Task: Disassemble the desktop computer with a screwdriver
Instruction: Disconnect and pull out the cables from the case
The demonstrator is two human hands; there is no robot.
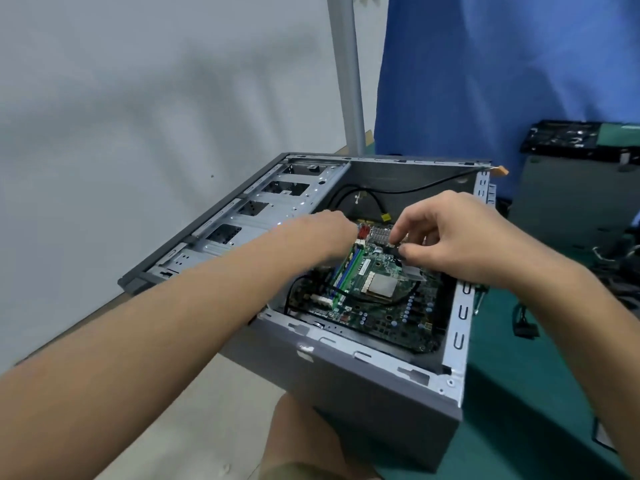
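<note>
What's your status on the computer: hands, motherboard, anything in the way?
Left hand inside case, fingers hidden. Right hand pinching small black part above motherboard. Black cable loops across the board.

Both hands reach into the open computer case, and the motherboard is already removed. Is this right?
No. The head view shows the motherboard still inside the open case. The left hand and the right hand, which pinches a small black part, do reach into it.
</note>
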